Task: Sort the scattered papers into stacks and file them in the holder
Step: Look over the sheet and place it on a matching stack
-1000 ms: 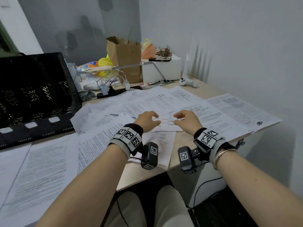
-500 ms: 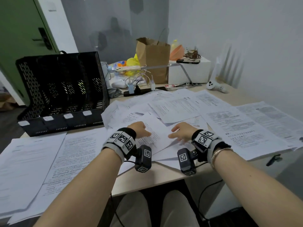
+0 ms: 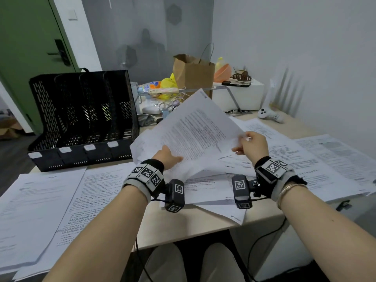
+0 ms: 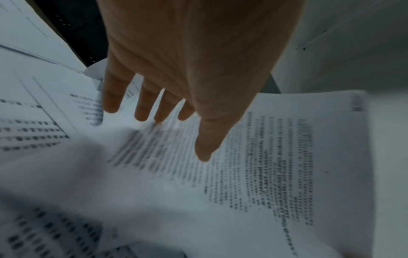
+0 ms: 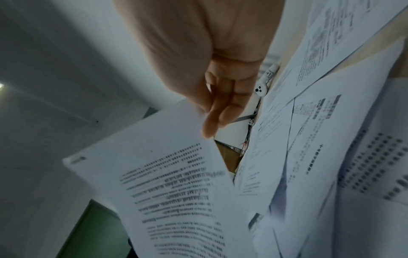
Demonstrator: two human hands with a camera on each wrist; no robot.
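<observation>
A printed sheet (image 3: 195,131) is lifted off the desk, tilted up towards the back. My left hand (image 3: 173,159) grips its lower left part, thumb on top and fingers beneath, as the left wrist view shows for the hand (image 4: 176,129) and sheet (image 4: 264,157). My right hand (image 3: 242,143) pinches the sheet's right edge; the right wrist view has the hand (image 5: 209,118) and sheet (image 5: 165,174). More scattered papers (image 3: 305,159) cover the desk below. The black mesh file holder (image 3: 81,119) stands at the back left, its slots dark and empty-looking.
Two spreads of printed pages (image 3: 40,200) lie at the front left. Behind the papers are a brown paper bag (image 3: 193,76), a white box (image 3: 238,96), a white controller (image 3: 268,115) and cable clutter. The desk's front edge (image 3: 183,231) is bare.
Both hands lay on the papers on the desk; now they have taken one sheet and raised it. The head view has swung left, bringing the holder in.
</observation>
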